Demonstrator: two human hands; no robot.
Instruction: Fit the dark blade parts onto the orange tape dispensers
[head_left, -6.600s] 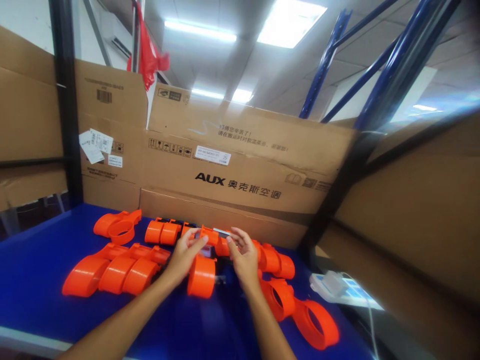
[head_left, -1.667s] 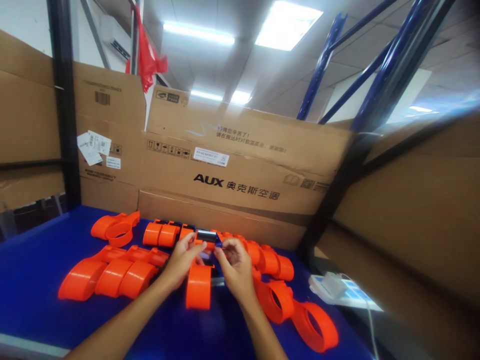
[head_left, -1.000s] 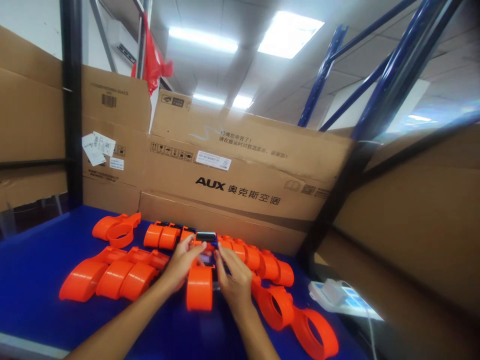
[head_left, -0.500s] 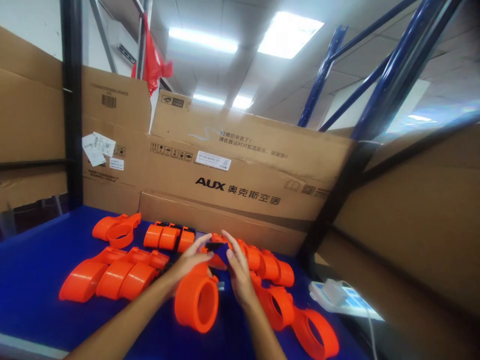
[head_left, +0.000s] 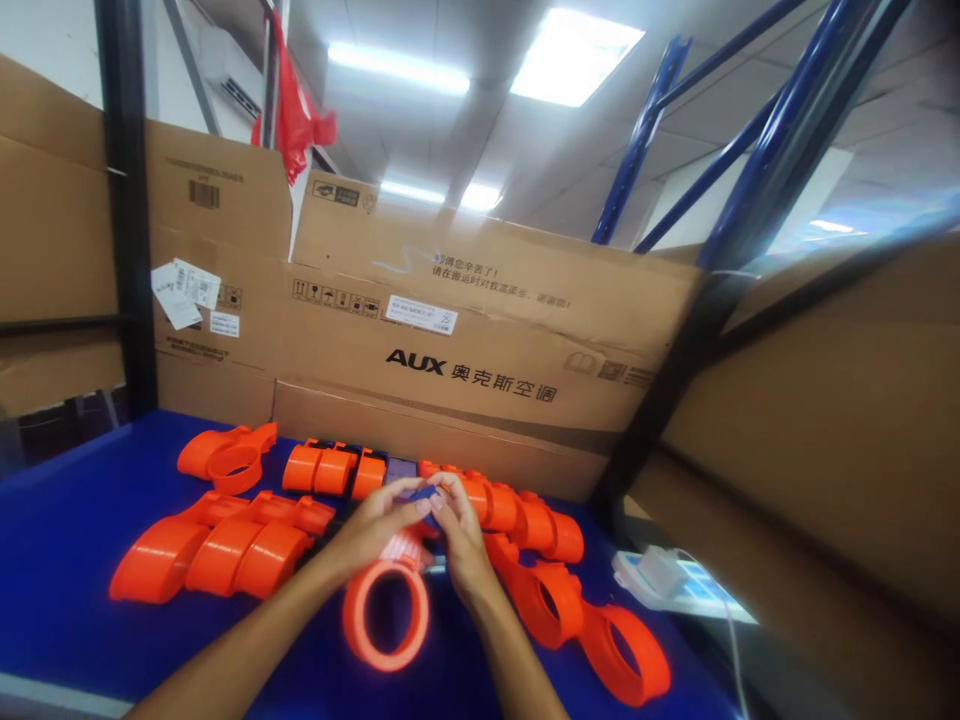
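Note:
My left hand [head_left: 379, 525] and my right hand [head_left: 456, 525] meet above the middle of the table, both closed. Between their fingertips sits a small dark blue piece [head_left: 424, 494], mostly covered by the fingers. From beneath the left hand hangs an orange tape dispenser [head_left: 420, 620], its round opening facing me. The dispenser's upper part is hidden by my hands, so how the blue piece joins it cannot be seen. Behind my right hand runs a row of similar orange dispensers [head_left: 534, 522].
More orange dispensers [head_left: 157, 560] lie at the left, and others [head_left: 630, 655] at the front right. A back row [head_left: 334, 470] has dark parts on top. Cardboard [head_left: 480, 350] walls the blue table [head_left: 60, 560]. A white power strip [head_left: 667, 580] with a cable sits right.
My hands have drawn closer together around the blue piece. The orange dispenser has turned so its opening faces me more squarely. The view has shifted slightly.

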